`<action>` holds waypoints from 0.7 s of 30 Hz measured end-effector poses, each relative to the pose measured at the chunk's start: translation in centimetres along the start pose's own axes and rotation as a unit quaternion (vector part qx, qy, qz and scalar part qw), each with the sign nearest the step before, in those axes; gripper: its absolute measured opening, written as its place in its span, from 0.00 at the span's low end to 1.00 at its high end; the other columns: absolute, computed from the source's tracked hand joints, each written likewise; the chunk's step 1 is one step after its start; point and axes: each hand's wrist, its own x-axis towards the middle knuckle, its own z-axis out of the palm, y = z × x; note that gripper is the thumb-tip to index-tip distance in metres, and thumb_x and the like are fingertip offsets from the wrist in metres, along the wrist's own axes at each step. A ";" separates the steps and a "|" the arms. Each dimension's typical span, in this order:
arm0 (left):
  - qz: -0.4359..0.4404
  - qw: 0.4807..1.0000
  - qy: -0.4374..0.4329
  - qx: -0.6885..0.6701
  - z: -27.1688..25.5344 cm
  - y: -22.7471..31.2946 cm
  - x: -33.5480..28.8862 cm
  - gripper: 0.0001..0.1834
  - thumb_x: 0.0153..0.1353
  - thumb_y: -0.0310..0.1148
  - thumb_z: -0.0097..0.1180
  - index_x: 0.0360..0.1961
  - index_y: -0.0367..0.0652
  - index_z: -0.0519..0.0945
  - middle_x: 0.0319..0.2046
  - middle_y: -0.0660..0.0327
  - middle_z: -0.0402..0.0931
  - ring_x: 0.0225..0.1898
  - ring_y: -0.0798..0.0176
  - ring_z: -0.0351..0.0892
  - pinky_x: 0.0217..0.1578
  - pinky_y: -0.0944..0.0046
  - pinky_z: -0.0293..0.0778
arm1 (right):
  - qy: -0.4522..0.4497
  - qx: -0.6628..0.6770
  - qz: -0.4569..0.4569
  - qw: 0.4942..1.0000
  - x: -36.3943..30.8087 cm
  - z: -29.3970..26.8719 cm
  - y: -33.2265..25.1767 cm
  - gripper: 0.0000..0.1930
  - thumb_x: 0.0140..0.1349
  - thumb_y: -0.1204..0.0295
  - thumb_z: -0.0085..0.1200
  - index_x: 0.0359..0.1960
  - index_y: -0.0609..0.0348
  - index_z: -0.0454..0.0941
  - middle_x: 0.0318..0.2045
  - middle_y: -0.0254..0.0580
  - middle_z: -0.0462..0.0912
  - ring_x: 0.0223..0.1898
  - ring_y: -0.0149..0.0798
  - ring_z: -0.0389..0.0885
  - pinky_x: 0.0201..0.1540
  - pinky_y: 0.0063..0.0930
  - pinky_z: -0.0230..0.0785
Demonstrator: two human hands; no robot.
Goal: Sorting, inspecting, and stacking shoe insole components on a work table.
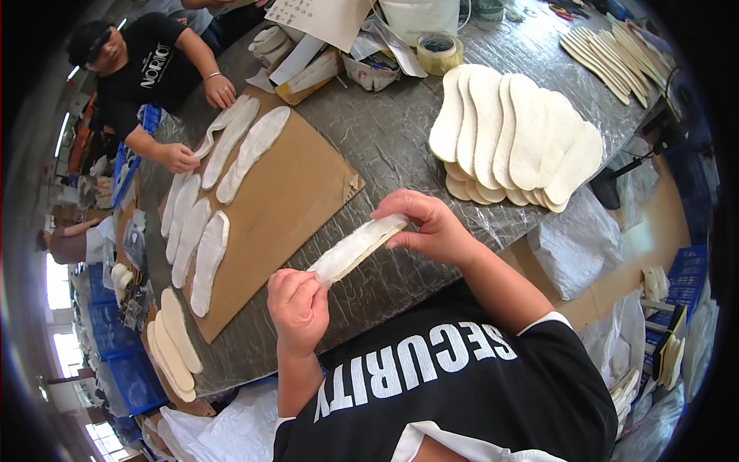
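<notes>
Between my two hands is an insole, a soft white layer lying over a cream one. My left hand is closed on one end, and my right hand pinches the other end between thumb and fingers. The insole is held above the table, close to my body. To the left, several white insole pieces lie in rows on a brown cardboard sheet. A thick spread of cream insoles sits on the table beyond my right hand.
Across the cardboard, a co-worker handles a white piece. Three cream insoles rest at the left table edge. A tape roll, a white bucket and papers stand at the back. More insole pieces lie far right.
</notes>
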 end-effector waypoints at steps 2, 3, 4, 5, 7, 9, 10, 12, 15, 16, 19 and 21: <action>0.009 1.000 -0.001 0.010 0.1 0.1 0.0 0.13 0.37 0.19 0.68 0.26 0.38 0.78 0.29 0.60 0.77 0.32 0.54 0.74 0.35 0.58 0.70 | -0.023 -0.118 -0.098 0.988 0.2 0.1 -0.2 0.13 0.52 0.79 0.65 0.41 0.58 0.80 0.40 0.37 0.80 0.44 0.36 0.80 0.46 0.29 0.73; 0.009 1.000 0.001 0.005 0.3 0.0 -0.1 0.13 0.37 0.19 0.68 0.26 0.38 0.78 0.29 0.60 0.78 0.32 0.54 0.74 0.35 0.58 0.69 | -0.023 -0.117 -0.097 0.988 0.1 0.1 -0.1 0.13 0.52 0.79 0.65 0.41 0.58 0.80 0.40 0.37 0.80 0.44 0.36 0.80 0.46 0.29 0.73; 0.009 1.000 0.002 0.001 0.4 0.0 -0.2 0.13 0.37 0.19 0.68 0.26 0.38 0.78 0.30 0.60 0.78 0.32 0.54 0.74 0.35 0.58 0.69 | -0.025 -0.114 -0.094 0.989 0.0 0.2 0.1 0.12 0.51 0.79 0.65 0.38 0.59 0.80 0.40 0.39 0.80 0.43 0.38 0.80 0.45 0.30 0.73; 0.008 1.000 0.002 0.001 0.5 -0.1 -0.2 0.13 0.37 0.19 0.68 0.26 0.38 0.78 0.30 0.60 0.78 0.32 0.54 0.74 0.35 0.58 0.69 | -0.028 -0.111 -0.092 0.989 0.0 0.2 0.2 0.10 0.50 0.79 0.65 0.35 0.60 0.80 0.39 0.40 0.81 0.43 0.41 0.80 0.45 0.31 0.74; 0.014 1.000 0.004 0.000 0.5 -0.3 -0.4 0.13 0.37 0.19 0.68 0.26 0.38 0.78 0.30 0.60 0.78 0.32 0.54 0.74 0.35 0.57 0.69 | -0.025 -0.121 -0.120 0.985 -0.1 0.3 0.3 0.10 0.49 0.79 0.65 0.33 0.60 0.79 0.38 0.40 0.81 0.42 0.41 0.80 0.45 0.31 0.74; 0.017 1.000 0.004 0.005 0.5 -0.1 -0.3 0.13 0.37 0.19 0.67 0.26 0.38 0.78 0.30 0.60 0.78 0.32 0.54 0.74 0.35 0.57 0.68 | -0.025 -0.128 -0.149 0.980 -0.2 0.3 0.4 0.09 0.49 0.80 0.65 0.32 0.61 0.78 0.38 0.40 0.81 0.42 0.42 0.80 0.44 0.32 0.74; 0.022 1.000 0.005 0.008 0.5 0.0 -0.2 0.12 0.37 0.19 0.67 0.26 0.38 0.78 0.30 0.60 0.78 0.32 0.54 0.75 0.35 0.57 0.68 | -0.020 -0.130 -0.149 0.980 -0.3 0.3 0.4 0.10 0.48 0.79 0.66 0.32 0.60 0.78 0.38 0.40 0.81 0.42 0.43 0.80 0.46 0.33 0.74; 0.018 1.000 -0.006 0.011 0.5 0.3 -0.1 0.12 0.38 0.17 0.65 0.26 0.37 0.77 0.30 0.59 0.77 0.32 0.53 0.74 0.35 0.57 0.69 | -0.021 -0.128 -0.148 0.980 -0.1 0.6 0.1 0.10 0.48 0.78 0.66 0.32 0.60 0.78 0.38 0.39 0.81 0.42 0.44 0.80 0.47 0.34 0.73; 0.015 1.000 -0.021 0.012 1.0 0.7 -0.1 0.12 0.38 0.17 0.64 0.26 0.38 0.77 0.30 0.58 0.77 0.32 0.53 0.74 0.35 0.57 0.69 | -0.018 -0.237 -0.165 0.957 0.0 1.2 -0.5 0.10 0.46 0.77 0.67 0.31 0.56 0.78 0.35 0.36 0.82 0.41 0.42 0.80 0.49 0.36 0.70; 0.017 0.999 -0.026 0.012 1.2 0.7 -0.2 0.12 0.38 0.19 0.65 0.26 0.39 0.78 0.30 0.60 0.77 0.32 0.54 0.74 0.35 0.57 0.68 | -0.024 -0.264 -0.170 0.949 -0.1 1.2 -0.2 0.11 0.45 0.77 0.67 0.30 0.55 0.78 0.34 0.34 0.82 0.40 0.41 0.80 0.50 0.37 0.68; 0.004 0.999 -0.045 -0.009 1.1 0.2 -0.3 0.14 0.41 0.24 0.69 0.30 0.40 0.78 0.31 0.60 0.77 0.33 0.54 0.75 0.36 0.56 0.68 | -0.018 -0.295 -0.176 0.939 -0.4 1.1 0.2 0.11 0.44 0.77 0.66 0.30 0.53 0.78 0.32 0.32 0.82 0.40 0.40 0.79 0.50 0.37 0.66; -0.054 0.995 -0.080 -0.014 0.3 0.0 -0.4 0.22 0.41 0.35 0.73 0.38 0.41 0.79 0.34 0.58 0.80 0.37 0.52 0.78 0.40 0.55 0.70 | -0.004 -0.303 -0.160 0.939 -0.5 0.7 0.3 0.11 0.43 0.78 0.65 0.30 0.53 0.78 0.31 0.32 0.82 0.40 0.41 0.79 0.50 0.37 0.65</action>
